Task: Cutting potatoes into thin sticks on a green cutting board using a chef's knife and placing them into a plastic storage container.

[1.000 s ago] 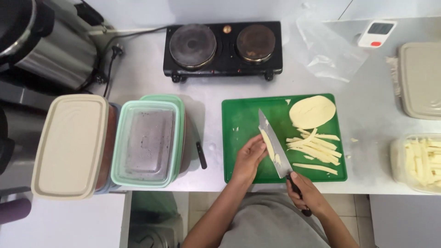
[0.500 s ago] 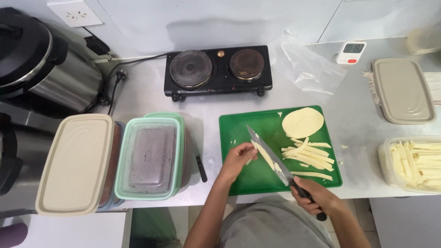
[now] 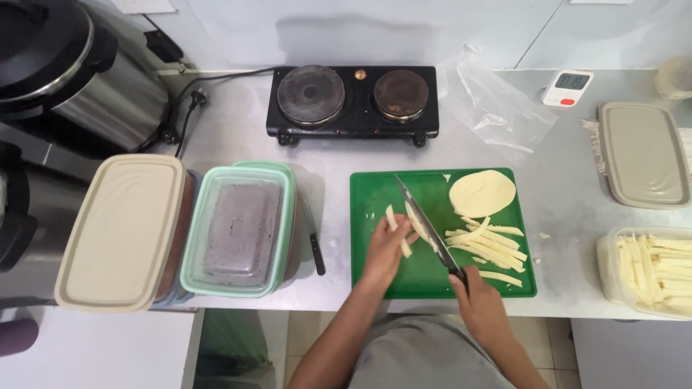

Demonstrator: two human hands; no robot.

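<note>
Hands at the green cutting board (image 3: pixel 375 191). Left hand (image 3: pixel 383 248), fingers curled, pins a pale potato slab (image 3: pixel 414 220) near the board's centre, with cut sticks at its fingertips. Right hand (image 3: pixel 477 299), at the board's near edge, is closed round the handle of a knife (image 3: pixel 425 223). The blade runs diagonally from that hand up and leftward across the board, lying along the slab just right of the left hand. Cut strips (image 3: pixel 490 245) lie right of the blade; a flat potato slice (image 3: pixel 481 193) sits toward the board's far right corner.
</note>
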